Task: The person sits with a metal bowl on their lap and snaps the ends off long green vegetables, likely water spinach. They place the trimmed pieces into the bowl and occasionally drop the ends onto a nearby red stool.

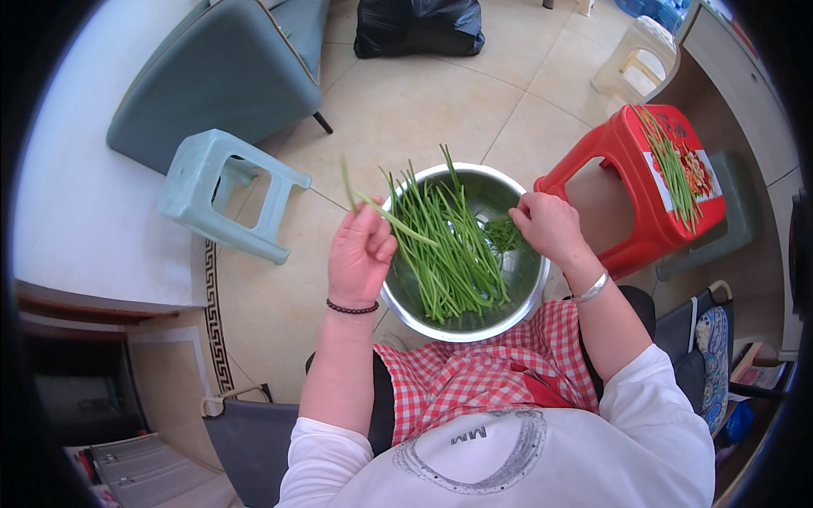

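Observation:
My left hand is closed on a pale green stem, held over the left side of a steel bowl. Inside the bowl lies a loose bundle of long green stems, with a small heap of short green pieces at its right. My right hand is at the bowl's upper right rim, thumb and finger pinched; whatever they hold is hidden or too small to name. The bowl is just above my checked apron.
A red stool at right carries more green stems. A pale blue stool stands left, below a blue-grey armchair. A black bag lies ahead, a white stool stands back right, and a cabinet lines the right.

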`<state>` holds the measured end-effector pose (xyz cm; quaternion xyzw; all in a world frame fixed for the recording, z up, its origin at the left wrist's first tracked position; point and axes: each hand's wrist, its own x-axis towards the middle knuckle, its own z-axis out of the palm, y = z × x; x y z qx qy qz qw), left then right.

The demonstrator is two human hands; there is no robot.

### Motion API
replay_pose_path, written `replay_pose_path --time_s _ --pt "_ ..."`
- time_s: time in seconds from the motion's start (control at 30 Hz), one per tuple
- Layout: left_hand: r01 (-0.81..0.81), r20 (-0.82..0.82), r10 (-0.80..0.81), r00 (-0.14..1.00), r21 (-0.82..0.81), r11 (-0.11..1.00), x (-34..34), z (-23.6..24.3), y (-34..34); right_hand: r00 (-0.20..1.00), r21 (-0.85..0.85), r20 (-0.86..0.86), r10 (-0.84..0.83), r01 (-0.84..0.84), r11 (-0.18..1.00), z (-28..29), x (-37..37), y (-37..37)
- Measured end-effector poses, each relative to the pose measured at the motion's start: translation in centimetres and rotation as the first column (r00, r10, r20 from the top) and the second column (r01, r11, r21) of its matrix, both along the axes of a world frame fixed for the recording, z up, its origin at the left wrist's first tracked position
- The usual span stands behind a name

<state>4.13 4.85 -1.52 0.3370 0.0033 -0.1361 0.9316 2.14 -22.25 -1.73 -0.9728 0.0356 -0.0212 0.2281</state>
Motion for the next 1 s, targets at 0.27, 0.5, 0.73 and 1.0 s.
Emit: replay_pose_path --time_s 0.27,0.5,0.73,1.0 --pt "0.175 0.015 -0.196 0.980 0.391 0.904 -1.9 0.3 -3.0 0.978 0.715 0.032 0.208 -0.168 0.679 1.6 -1.7 3.6" --pt "0.191 0.042 -0.246 0.968 0.510 0.839 -2.6 -0.6 -4.0 0.977 0.897 0.034 0.212 -0.124 0.424 2.2 -2.1 4.1" --pt "-0.099 0.362 -0.306 0.880 0.771 0.630 -2.6 -0.4 -4.0 0.963 0.929 -0.087 0.256 -0.014 0.369 2.6 -2.0 2.9" --pt "-0.491 0.645 -0.406 0.648 0.761 0.424 -2.7 0.3 -4.2 0.941 0.920 -0.160 0.297 0.033 0.391 2.7 -2.0 2.6"
